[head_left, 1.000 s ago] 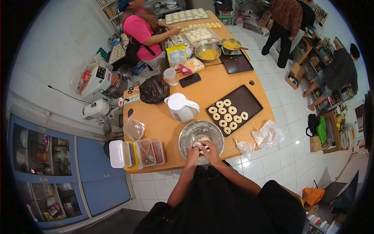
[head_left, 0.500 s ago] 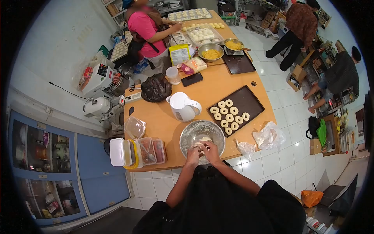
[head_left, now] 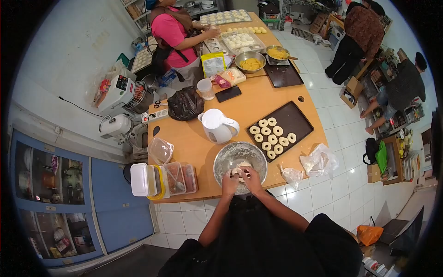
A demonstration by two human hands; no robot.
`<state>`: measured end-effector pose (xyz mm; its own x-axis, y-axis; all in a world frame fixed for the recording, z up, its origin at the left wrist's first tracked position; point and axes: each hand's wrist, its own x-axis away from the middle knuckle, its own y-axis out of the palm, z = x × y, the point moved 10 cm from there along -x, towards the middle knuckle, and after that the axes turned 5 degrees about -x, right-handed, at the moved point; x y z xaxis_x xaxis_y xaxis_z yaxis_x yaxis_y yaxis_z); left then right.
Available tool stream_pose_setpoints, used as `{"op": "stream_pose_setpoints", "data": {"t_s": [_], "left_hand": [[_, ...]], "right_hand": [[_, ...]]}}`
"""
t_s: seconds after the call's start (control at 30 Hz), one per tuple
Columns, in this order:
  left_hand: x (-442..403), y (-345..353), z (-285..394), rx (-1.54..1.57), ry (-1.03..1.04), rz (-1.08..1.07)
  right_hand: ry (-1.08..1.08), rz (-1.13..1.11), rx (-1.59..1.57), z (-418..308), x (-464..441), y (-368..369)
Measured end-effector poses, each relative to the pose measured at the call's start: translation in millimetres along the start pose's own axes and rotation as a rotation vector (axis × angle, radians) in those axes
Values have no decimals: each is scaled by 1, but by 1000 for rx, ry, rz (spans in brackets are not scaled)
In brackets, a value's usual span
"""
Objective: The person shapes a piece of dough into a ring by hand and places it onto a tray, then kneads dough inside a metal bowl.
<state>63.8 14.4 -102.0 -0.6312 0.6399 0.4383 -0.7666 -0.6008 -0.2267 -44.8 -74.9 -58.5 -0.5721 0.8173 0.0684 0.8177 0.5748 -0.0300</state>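
Both my left hand [head_left: 229, 183] and right hand [head_left: 252, 182] pinch dough [head_left: 236, 171] between them, its direction and long axis obscured; grip scarcely changed from earlier.

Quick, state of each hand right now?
Left hand: closed, holding pale dough over the bowl.
Right hand: closed, holding the same dough.

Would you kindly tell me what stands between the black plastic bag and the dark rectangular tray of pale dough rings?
In the head view, a rounded white kettle stands between the bag and the tray, on the wooden tabletop.
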Motion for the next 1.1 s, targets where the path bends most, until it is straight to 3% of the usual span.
{"op": "stream_pose_setpoints", "data": {"t_s": [0.07,0.17,0.27,0.37,0.47,0.57,0.67,0.87,0.97,1.1], "left_hand": [[6,1,19,-602,301,67],[5,0,16,-425,292,-10],[-22,-5,-30,-183,157,21],[4,-12,24,-524,445,168],[-12,-8,-12,-175,149,41],[9,12,-19,473,-283,-98],[2,-6,17,-303,303,44],[-1,11,0,-285,187,-254],[17,16,2,-32,-170,-423],[26,17,8,227,-240,-494]], "right_hand": [[9,-10,-6,7,3,2],[-29,-37,30,6,2,5],[-8,-34,-8,8,3,8],[54,-62,-69,18,3,10],[65,-66,-47,26,2,7],[45,-45,-93,31,3,6],[99,-32,-93,33,3,6],[135,-59,-48,48,1,2],[185,-54,-64,60,2,0],[249,-36,-156,73,2,-3]]}}
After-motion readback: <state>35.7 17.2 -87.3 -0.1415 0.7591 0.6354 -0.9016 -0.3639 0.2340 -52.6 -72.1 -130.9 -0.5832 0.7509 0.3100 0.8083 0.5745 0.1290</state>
